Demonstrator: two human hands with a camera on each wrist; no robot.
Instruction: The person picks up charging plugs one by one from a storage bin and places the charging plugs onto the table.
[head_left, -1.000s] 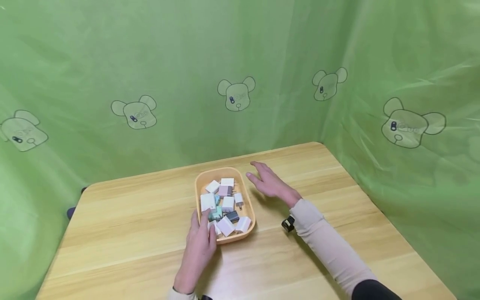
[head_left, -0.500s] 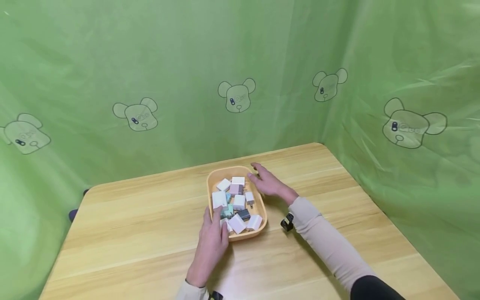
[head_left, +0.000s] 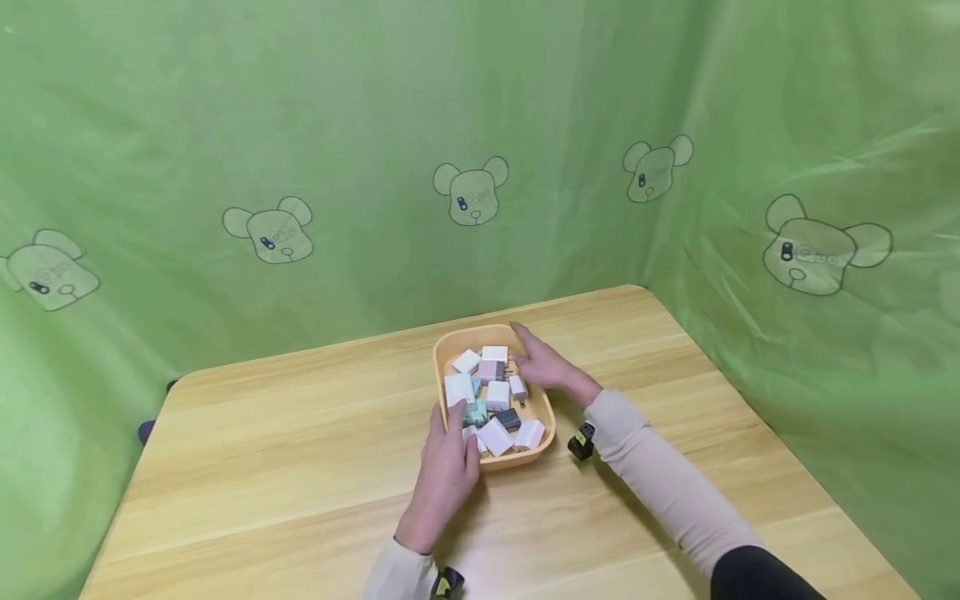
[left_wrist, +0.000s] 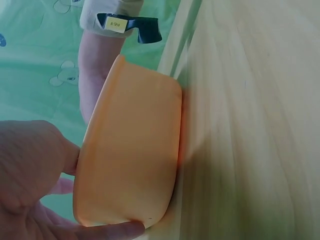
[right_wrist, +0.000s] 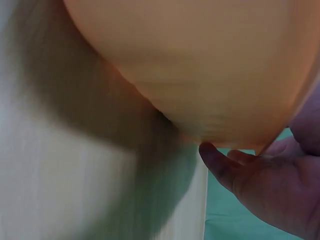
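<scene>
An orange plastic bin (head_left: pixel 519 459) rests on the wooden table, filled with several charger plugs. White chargers (head_left: pixel 497 395) make up most of the load; a dark charger (head_left: pixel 508 419), a teal charger (head_left: pixel 477 413) and a purple-grey charger (head_left: pixel 491 371) lie among them. My left hand (head_left: pixel 444 471) grips the bin's near-left rim, and in the left wrist view a finger runs under its outer wall (left_wrist: pixel 130 150). At the far-right side my right hand (head_left: pixel 551 367) holds the rim. In the right wrist view its fingertip (right_wrist: pixel 212 155) meets the outer wall.
Wood-grain table (head_left: pixel 285 467) spreads out around the bin. A green curtain (head_left: pixel 360 233) with printed bear heads hangs along the back and sides. A black wrist device (head_left: pixel 581 442) sits by the right sleeve, another (head_left: pixel 447 582) by the left.
The bin has slid to the right and slightly away, with my left hand moving along on it. My right hand, formerly apart from the bin, now grips its far-right rim.
</scene>
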